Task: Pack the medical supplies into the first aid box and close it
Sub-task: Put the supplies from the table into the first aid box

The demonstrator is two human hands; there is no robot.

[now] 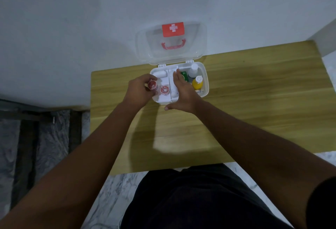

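A white first aid box stands open at the far edge of a wooden table. Its clear lid, with a red cross label and red handle, leans back against the wall. My left hand grips a small red-topped roll over the box's left compartment. A second red-topped roll lies in that compartment beside a white roll. My right hand lies flat over the middle of the box, fingers spread. In the right compartment sit a yellow bottle, a clear bottle and a green packet.
The table stands against a white wall that turns a corner at the far right. Marble floor shows at the near edge and a dark patterned floor strip lies to the left. My dark trousers fill the bottom centre.
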